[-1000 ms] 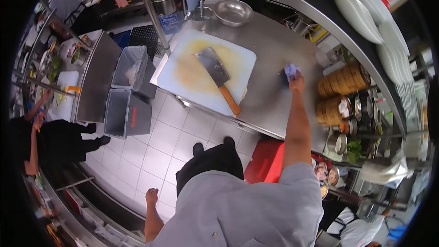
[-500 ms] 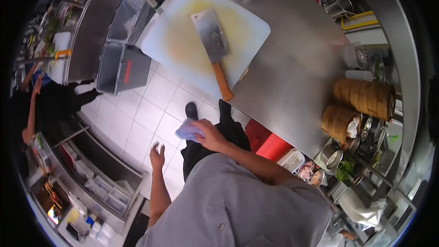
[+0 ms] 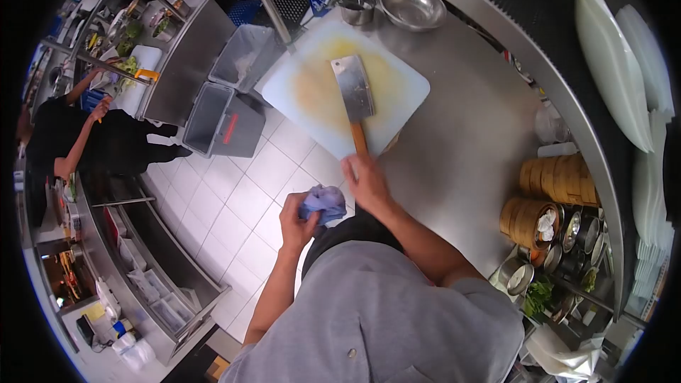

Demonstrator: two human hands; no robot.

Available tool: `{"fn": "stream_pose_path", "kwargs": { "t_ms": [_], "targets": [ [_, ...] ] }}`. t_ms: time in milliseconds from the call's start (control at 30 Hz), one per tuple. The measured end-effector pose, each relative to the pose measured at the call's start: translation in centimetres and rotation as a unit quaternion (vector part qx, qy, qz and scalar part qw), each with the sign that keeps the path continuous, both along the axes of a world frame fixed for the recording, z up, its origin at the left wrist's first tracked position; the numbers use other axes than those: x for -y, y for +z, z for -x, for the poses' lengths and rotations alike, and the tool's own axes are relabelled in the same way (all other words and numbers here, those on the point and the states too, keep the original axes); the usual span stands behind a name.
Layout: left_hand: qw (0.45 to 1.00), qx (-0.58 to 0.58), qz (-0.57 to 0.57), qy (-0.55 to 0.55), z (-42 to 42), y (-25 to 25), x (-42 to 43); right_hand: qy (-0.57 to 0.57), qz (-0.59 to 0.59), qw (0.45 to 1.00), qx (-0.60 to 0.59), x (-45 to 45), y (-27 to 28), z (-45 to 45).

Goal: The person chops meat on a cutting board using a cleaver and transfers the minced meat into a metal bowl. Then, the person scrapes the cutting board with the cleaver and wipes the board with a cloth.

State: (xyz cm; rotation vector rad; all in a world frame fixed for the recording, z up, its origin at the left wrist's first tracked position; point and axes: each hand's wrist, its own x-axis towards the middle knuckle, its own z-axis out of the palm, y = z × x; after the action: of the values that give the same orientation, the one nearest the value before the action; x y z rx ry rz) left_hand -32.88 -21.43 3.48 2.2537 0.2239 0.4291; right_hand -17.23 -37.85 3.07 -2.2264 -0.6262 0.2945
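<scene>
A bunched purple-blue cloth (image 3: 324, 203) is in my left hand (image 3: 291, 221), fingers closed around it, above the floor just in front of my body. My right hand (image 3: 367, 183) grips the lower end of the wooden handle of a cleaver (image 3: 355, 89), and part of that handle is hidden under my fingers. The cleaver's broad steel blade lies flat on a white cutting board (image 3: 298, 92) stained yellow in its middle. One corner of the board points toward me at the counter's edge.
The steel counter (image 3: 461, 128) extends right to stacked bamboo steamers (image 3: 525, 220). A metal bowl (image 3: 413, 7) and a small metal pot (image 3: 357, 7) stand behind the board. Grey bins (image 3: 245, 128) are at left. Further left, a person in black (image 3: 85, 138) works. Overhead is a shelf with white plates (image 3: 613, 64).
The cloth has passed from my right hand to my left. My right hand has moved forward onto the cleaver's handle. The camera view has shifted too.
</scene>
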Motion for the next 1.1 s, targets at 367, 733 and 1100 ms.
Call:
{"fn": "stream_pose_path", "kwargs": {
  "t_ms": [367, 733, 1100],
  "targets": [
    [0.864, -0.053, 0.500, 0.016, -2.2, 1.0, 5.4, -0.082, 0.066, 0.994, 0.037, 2.3, -5.0, -11.4],
    [0.961, -0.119, 0.217, -0.122, -7.9, -2.1, 11.5, -0.112, -0.075, 0.979, -0.151, 10.1, -1.5, -19.5],
    [0.914, -0.202, 0.242, 0.256, 13.5, -4.0, -6.6, -0.227, 0.167, 0.959, -0.039, 2.7, -2.9, -17.3]
  ]
}}
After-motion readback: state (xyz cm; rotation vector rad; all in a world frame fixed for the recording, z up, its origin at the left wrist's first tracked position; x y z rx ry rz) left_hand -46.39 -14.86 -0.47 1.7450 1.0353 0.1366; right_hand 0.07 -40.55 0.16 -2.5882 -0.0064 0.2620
